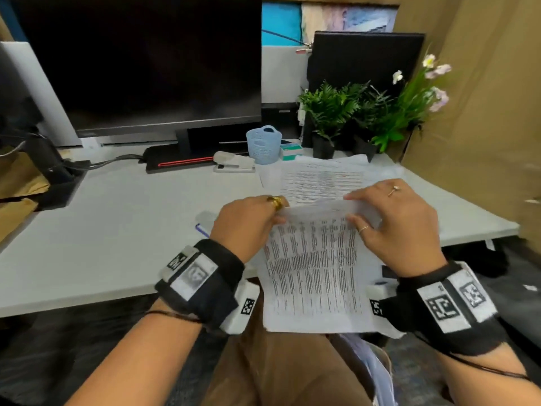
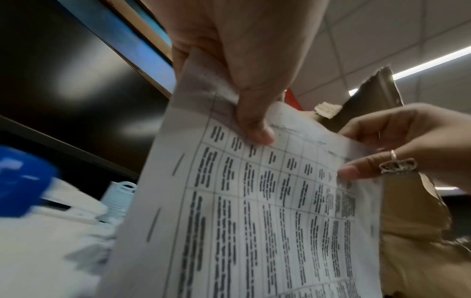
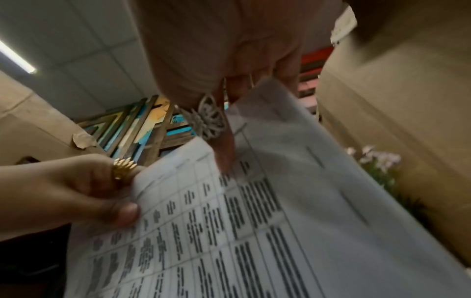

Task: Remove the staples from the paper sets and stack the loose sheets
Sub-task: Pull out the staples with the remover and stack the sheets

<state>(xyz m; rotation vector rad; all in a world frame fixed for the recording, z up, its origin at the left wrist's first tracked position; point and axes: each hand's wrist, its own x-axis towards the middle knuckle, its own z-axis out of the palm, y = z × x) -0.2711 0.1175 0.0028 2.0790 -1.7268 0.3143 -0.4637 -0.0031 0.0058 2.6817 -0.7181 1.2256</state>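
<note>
A printed paper set (image 1: 313, 273) with a table of text hangs over the desk's front edge, above my lap. My left hand (image 1: 248, 221) pinches its top left corner between thumb and fingers (image 2: 254, 129). My right hand (image 1: 392, 221) pinches the top right part, thumb on the front (image 2: 356, 171), fingers behind a lifted sheet (image 3: 293, 161). A stack of printed sheets (image 1: 322, 180) lies on the desk just beyond my hands. A blue-and-white tool (image 1: 205, 224), blurred, lies on the desk left of my left hand. No staple is visible.
A white stapler (image 1: 234, 164), a pale blue basket (image 1: 263, 145) and a small box (image 1: 291, 150) stand behind the stack. A dark monitor (image 1: 140, 63) fills the back left, potted plants (image 1: 357, 112) the back right. Cardboard (image 1: 483, 112) walls the right side.
</note>
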